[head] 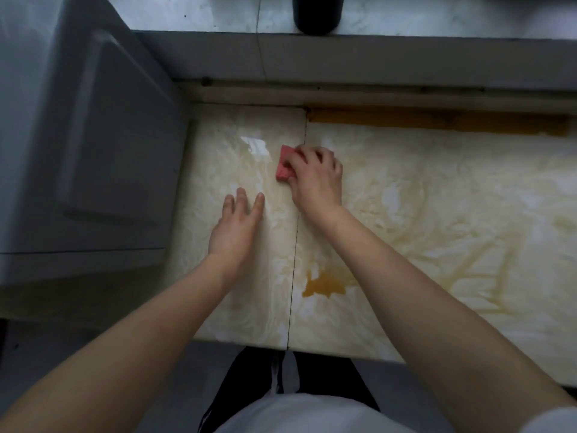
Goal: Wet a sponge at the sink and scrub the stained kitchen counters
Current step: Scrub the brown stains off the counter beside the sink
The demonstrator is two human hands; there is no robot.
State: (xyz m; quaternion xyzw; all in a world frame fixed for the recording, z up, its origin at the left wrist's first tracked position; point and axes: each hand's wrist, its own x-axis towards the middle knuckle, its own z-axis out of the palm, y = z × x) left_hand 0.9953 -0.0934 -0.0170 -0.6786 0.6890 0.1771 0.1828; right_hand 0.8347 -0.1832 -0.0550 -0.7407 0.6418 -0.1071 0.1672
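While right hand (315, 176) grips pink sponge (284, 165) mid-surface (437, 198), left hand (239, 226) rests flat, fingers released; wet sheen far left, orange stain (324, 284) near edge unscrubbed, scrubbing seems partway.

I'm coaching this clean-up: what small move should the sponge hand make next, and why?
Probably draw the right hand and its pink sponge toward the near edge, onto the orange puddle, the thickest stain nearby, while the left hand rests flat on the counter.

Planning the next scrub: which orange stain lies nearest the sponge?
The long orange strip along the back edge; the puddle sits farther, near the front.
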